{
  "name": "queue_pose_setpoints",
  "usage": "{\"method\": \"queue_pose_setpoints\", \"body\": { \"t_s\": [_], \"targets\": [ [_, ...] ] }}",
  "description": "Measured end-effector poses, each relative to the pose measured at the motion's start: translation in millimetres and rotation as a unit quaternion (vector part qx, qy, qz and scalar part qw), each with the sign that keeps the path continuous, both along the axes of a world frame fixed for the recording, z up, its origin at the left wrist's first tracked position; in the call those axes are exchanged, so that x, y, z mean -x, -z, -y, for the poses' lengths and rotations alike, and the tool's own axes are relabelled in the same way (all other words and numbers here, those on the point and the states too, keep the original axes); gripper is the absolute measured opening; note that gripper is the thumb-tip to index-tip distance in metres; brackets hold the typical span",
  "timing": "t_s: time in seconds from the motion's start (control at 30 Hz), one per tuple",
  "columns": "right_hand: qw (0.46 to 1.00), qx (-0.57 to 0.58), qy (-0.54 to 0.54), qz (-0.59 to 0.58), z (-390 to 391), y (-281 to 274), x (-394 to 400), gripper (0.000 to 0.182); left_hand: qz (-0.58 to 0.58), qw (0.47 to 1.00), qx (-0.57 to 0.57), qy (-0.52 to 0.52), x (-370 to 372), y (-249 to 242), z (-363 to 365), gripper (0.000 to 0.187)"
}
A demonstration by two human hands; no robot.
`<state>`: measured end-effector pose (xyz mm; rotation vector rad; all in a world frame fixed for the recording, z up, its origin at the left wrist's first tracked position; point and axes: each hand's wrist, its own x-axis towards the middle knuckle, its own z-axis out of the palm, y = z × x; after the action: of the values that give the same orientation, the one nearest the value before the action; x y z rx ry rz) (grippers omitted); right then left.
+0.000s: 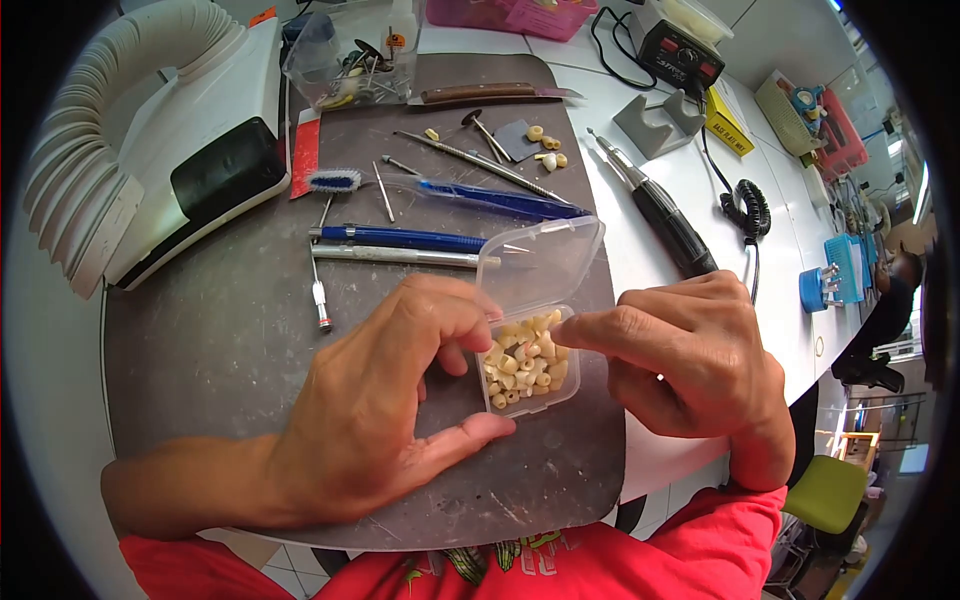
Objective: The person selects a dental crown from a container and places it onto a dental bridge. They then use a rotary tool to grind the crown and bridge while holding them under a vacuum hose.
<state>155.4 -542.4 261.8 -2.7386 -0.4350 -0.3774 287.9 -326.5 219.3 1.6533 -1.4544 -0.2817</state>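
A small clear plastic box [572,392] sits on the grey mat with its hinged lid [545,262] standing up at the back. Inside lie many small cream-coloured tooth crowns [522,362]. My left hand [375,385] is around the box's left side, fingers at the back left corner and thumb at the front edge. My right hand [690,355] comes from the right. Its index finger is stretched out, the tip at the crowns by the box's back right corner, while the other fingers curl under. No object shows in the right hand.
Behind the box lie blue pens [400,237], tweezers [500,198], a brush [335,181] and a knife [480,93]. A black handpiece [665,215] with a coiled cord lies right. A white suction hose [75,150] stands left, and a clear bin [310,75] of tools at the back.
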Motion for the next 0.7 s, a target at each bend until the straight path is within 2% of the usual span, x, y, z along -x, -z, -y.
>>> {"method": "queue_pose_setpoints", "body": {
  "t_s": [0.07, 0.37, 0.7],
  "targets": [
    [0.999, 0.026, -0.011, -0.015, 3.2, -3.3, 0.5, 0.023, -0.002, 1.000, -0.002, 0.000, -0.1, -0.5, -0.4, 0.064],
    [0.997, 0.007, -0.049, -0.056, 5.7, -4.4, 0.8, 0.021, 0.000, 1.000, -0.007, 0.001, -0.5, -1.7, -0.7, 0.063],
    [0.996, 0.020, -0.034, -0.083, -0.2, 0.4, 1.5, 0.017, -0.005, 1.000, -0.011, -0.001, -0.6, -0.5, -1.0, 0.063]
  ]
}}
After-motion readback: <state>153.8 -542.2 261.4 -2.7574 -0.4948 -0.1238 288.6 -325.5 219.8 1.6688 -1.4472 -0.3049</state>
